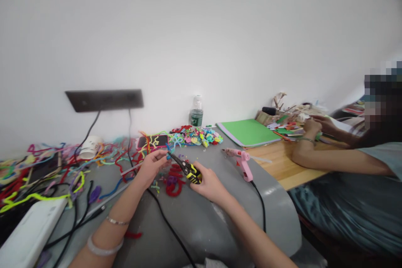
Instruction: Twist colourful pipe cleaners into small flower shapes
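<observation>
My right hand [207,184] is closed round the yellow-and-black handles of a pair of pliers [186,168], whose dark jaws point up and left. My left hand [153,164] pinches a small blue pipe-cleaner piece [168,156] right at the jaws' tip. Both hands hover over the grey table [201,217]. Just below the pliers lies a heap of red pipe-cleaner curls [173,181].
A pink glue gun [243,163] with a black cord lies to the right. Loose coloured pipe cleaners [47,176] cover the left side, with finished flower pieces [201,136], a bottle [197,111] and a paper cup [89,147] behind. A seated person [345,163] works on the right near a green folder [248,132].
</observation>
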Available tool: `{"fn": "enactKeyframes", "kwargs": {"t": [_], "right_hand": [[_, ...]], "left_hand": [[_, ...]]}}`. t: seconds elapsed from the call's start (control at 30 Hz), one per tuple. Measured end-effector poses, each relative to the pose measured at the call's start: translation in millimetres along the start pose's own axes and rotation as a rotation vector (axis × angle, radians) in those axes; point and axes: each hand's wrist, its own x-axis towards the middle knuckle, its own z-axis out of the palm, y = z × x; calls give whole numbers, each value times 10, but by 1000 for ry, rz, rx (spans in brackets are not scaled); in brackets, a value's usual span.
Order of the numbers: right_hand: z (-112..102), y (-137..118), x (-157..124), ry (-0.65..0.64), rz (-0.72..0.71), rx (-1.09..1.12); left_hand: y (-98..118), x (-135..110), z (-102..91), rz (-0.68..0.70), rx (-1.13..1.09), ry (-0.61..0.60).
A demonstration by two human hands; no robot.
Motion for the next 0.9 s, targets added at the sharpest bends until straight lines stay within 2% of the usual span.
{"fn": "enactKeyframes", "kwargs": {"t": [0.27,0.5,0.9], "right_hand": [[-57,-40,-9,-66,11,-9],[-66,-95,-21,-79,-1,-1],[-3,-64,12,-22,-32,1]], "left_hand": [[14,6,-12,-1,25,11],[38,-1,-26,3,83,-61],[28,-9,-30,43,100,-59]]}}
